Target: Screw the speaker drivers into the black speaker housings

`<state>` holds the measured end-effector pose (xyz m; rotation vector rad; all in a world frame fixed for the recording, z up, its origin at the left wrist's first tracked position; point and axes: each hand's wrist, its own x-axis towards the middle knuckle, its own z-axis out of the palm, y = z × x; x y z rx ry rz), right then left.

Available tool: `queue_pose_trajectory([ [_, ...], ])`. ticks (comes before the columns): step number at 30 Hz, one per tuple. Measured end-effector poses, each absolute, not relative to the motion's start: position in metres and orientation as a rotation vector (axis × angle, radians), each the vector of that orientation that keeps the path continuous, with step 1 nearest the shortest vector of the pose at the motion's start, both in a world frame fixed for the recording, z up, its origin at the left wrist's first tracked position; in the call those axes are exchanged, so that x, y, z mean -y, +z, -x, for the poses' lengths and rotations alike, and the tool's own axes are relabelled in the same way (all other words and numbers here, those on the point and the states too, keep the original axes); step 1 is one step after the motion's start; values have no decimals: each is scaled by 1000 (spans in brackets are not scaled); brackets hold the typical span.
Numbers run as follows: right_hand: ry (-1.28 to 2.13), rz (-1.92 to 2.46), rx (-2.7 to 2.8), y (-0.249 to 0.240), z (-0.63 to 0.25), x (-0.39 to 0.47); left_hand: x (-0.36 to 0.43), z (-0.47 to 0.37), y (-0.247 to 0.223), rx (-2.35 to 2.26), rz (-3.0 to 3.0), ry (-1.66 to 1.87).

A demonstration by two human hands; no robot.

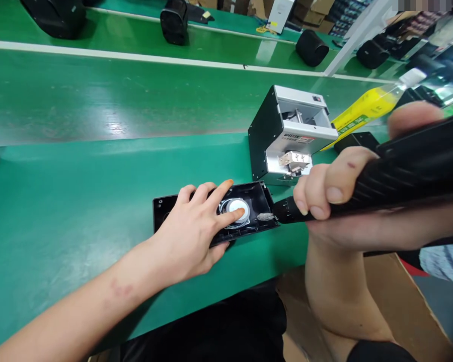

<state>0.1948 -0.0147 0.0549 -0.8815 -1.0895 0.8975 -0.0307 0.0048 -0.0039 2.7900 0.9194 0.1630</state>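
A black plastic speaker housing (254, 198) lies on the green bench with its inside facing up. Set into it is a round speaker driver (237, 208) with a pale back. My left hand (196, 226) grips the housing, thumb at the near side, fingers spread across the top, one fingertip on the driver. My right hand (335, 186) is wrapped round a black electric screwdriver (396, 171), held nearly level. Its front end reaches the housing's right end, by a small greyish piece (265, 217). The tip's exact contact is hard to make out.
Behind the housing stands a silver and black bench machine (292, 133). A yellow-labelled bottle (366, 113) leans beside it. Several black speaker-like units, one a black unit (173, 22), sit farther back along the green conveyor (117, 95). A cardboard box (403, 301) is at lower right.
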Motion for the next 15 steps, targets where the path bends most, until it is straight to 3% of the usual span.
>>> queue_pose_trajectory([
  [15, 1024, 737, 1084, 33, -190, 7, -4, 32, -6, -918, -2780, 180],
])
